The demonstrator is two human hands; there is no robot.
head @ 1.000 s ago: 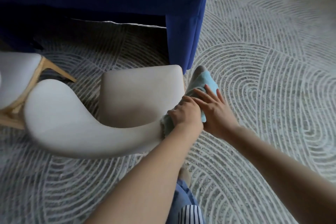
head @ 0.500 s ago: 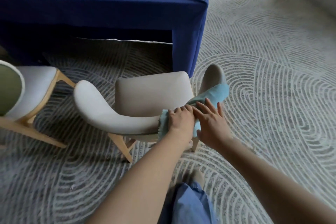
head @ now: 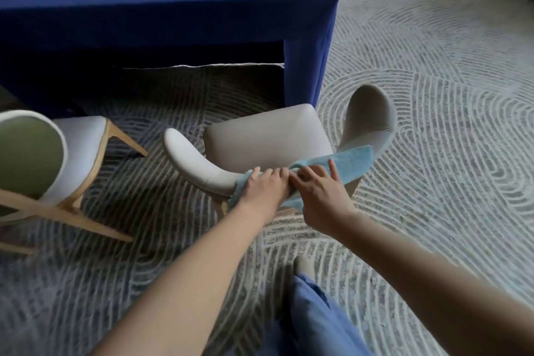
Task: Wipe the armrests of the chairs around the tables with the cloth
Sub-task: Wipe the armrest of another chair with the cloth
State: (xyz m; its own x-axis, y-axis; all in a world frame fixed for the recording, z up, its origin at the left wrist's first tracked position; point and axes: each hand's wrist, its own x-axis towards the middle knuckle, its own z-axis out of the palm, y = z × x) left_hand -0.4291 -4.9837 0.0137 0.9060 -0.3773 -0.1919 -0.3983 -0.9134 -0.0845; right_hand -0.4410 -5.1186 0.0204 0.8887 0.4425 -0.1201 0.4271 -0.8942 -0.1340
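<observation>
A beige upholstered chair (head: 265, 136) stands in front of the blue table, its curved back ending in a left armrest (head: 190, 159) and a right armrest (head: 370, 118). A light blue cloth (head: 349, 163) is draped over the back of the chair, reaching toward the right armrest. My left hand (head: 264, 185) grips the cloth's left part against the chair back. My right hand (head: 322, 191) holds the cloth just to the right, with the index finger raised. The middle of the chair back is hidden under the hands and cloth.
A table under a blue cover (head: 161, 6) fills the upper left. A second chair with a green back and wooden legs (head: 43, 165) stands at the left. Patterned grey carpet (head: 433, 124) spreads to the right. A blue trouser leg (head: 318, 318) and a foot show below.
The view has pulled back and up, so the whole chair now shows. Both hands stay together on the cloth, which now lies stretched further toward the right armrest.
</observation>
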